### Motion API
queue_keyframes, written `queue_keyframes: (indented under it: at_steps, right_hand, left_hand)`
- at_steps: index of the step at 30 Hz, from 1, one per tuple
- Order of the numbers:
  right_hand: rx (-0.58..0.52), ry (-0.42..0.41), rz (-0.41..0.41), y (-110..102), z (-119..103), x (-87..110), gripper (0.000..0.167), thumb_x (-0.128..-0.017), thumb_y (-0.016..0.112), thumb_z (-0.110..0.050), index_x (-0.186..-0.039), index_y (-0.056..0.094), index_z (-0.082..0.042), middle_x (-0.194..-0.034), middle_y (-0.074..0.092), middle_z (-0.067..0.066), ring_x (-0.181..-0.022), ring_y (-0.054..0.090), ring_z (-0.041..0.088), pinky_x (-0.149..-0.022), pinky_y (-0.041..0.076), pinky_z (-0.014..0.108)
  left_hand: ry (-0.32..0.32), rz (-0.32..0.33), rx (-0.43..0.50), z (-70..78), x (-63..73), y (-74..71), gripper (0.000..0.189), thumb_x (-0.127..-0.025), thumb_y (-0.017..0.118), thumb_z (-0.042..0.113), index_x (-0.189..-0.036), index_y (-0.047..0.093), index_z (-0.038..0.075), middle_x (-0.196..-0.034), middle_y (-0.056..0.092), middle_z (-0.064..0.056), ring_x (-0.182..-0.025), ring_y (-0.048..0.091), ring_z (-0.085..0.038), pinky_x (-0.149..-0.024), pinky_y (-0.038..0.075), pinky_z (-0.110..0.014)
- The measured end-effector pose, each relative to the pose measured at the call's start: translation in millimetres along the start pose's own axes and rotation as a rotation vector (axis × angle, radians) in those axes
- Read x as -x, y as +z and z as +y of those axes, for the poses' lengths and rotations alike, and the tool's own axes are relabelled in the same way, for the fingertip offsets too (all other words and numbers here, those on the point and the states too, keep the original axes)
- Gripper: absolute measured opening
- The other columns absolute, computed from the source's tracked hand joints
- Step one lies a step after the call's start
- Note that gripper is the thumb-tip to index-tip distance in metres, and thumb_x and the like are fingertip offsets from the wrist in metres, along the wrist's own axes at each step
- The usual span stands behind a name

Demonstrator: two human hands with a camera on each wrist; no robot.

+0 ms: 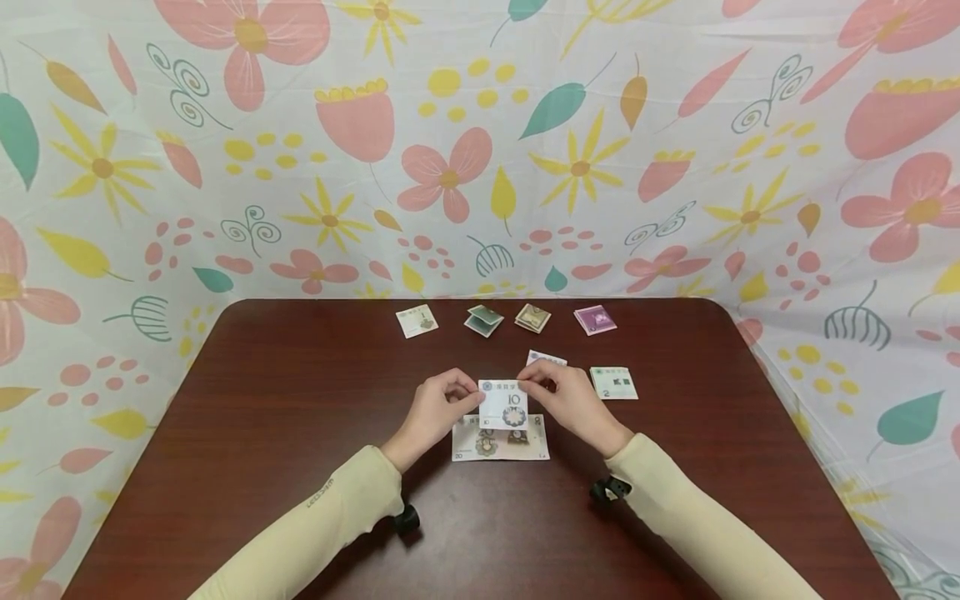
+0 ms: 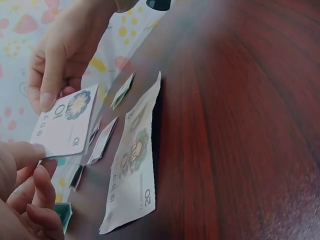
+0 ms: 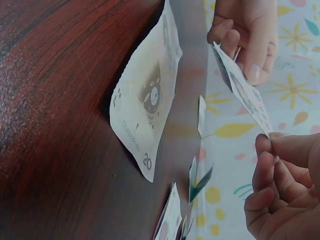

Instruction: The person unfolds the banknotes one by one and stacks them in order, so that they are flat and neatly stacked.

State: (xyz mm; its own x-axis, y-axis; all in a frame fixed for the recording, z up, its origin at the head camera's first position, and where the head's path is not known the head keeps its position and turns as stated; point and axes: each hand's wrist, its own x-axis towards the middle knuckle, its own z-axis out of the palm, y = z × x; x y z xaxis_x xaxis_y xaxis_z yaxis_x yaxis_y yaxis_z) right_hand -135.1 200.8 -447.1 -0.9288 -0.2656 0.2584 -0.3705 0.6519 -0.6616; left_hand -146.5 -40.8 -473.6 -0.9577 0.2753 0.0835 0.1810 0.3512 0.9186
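Observation:
My left hand [image 1: 438, 412] and right hand [image 1: 573, 408] pinch the two upper corners of a folded 10 banknote [image 1: 498, 407], its printed face toward me. In the left wrist view the folded 10 banknote [image 2: 65, 122] shows a doubled edge, with thumbs on its face and fingers behind. Below it an unfolded 20 banknote [image 1: 468, 450] lies on the table, slightly wavy, its upper part overlapped by the held note in the head view. Just behind my right hand lies another banknote [image 1: 546, 357], partly hidden by that hand.
Along the table's far edge lie a pale 1 banknote [image 1: 417, 321], a folded dark green banknote [image 1: 483, 321], a folded brown banknote [image 1: 532, 317] and a folded purple banknote [image 1: 596, 320]. A green 2 banknote [image 1: 613, 382] sits right of my right hand. A flowered cloth [image 1: 450, 100] hangs behind the table.

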Motion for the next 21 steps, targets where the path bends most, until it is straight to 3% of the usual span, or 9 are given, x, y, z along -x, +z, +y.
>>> queue_keyframes:
  at_steps: [7,16,21]
  right_hand:
    - [-0.009,0.001,0.017,0.3,-0.7,-1.3,0.006,-0.096,0.075,-0.009,-0.101,0.075,-0.012,-0.086,0.075,-0.006,-0.076,0.061,0.011,-0.071,0.051,0.034]
    - [-0.019,0.003,0.024,1.2,-0.9,-1.7,0.011,-0.096,0.075,-0.008,-0.106,0.074,-0.011,-0.084,0.073,-0.005,-0.074,0.059,0.011,-0.069,0.048,0.029]
    - [-0.043,0.012,0.019,1.2,-1.8,-0.8,0.016,-0.097,0.074,-0.008,-0.112,0.073,-0.013,-0.083,0.071,-0.004,-0.076,0.058,0.013,-0.07,0.047,0.03]
  left_hand:
    - [-0.03,0.018,0.045,1.0,0.1,2.3,0.014,-0.09,0.081,0.012,-0.095,0.068,0.01,-0.084,0.076,-0.002,-0.063,0.057,-0.011,-0.062,0.046,-0.025]
    - [0.028,0.046,0.043,1.1,0.7,5.7,0.005,-0.093,0.078,0.009,-0.092,0.073,0.007,-0.081,0.074,-0.003,-0.07,0.06,-0.01,-0.063,0.049,-0.024]
    - [0.011,0.083,0.025,3.5,1.7,7.1,0.006,-0.092,0.079,0.012,-0.095,0.081,0.007,-0.085,0.076,-0.004,-0.071,0.061,-0.008,-0.065,0.048,-0.023]
